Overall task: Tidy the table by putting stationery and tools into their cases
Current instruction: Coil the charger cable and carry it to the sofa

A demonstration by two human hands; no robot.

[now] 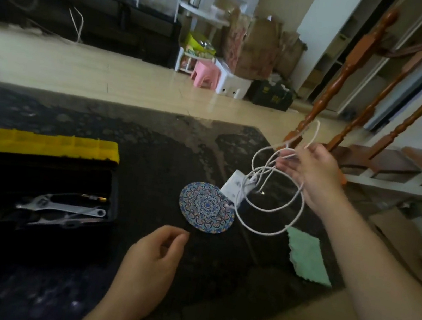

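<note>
Head view, near to far. Left hand (pixel 153 254) hovers low over the dark table (pixel 151 151), fingers loosely curled, nothing in it. Left of it sits the open toolbox (pixel 35 188), yellow lid tipped back, with a wrench (pixel 60 207) and other metal tools lying inside. Beyond the left hand lies a round patterned coaster (pixel 206 208); a green cloth (pixel 307 256) lies to its right. Right hand (pixel 309 169) is raised above the table, fingers pinched round several loops of white cable (pixel 275 197), which hang down to a white charger block (pixel 235 188) at the coaster's far edge; whether the block rests on the table or dangles, cannot tell. Judgement: cable is light and limp, prone to tangle; best gathered into coils, block supported by the free hand.
</note>
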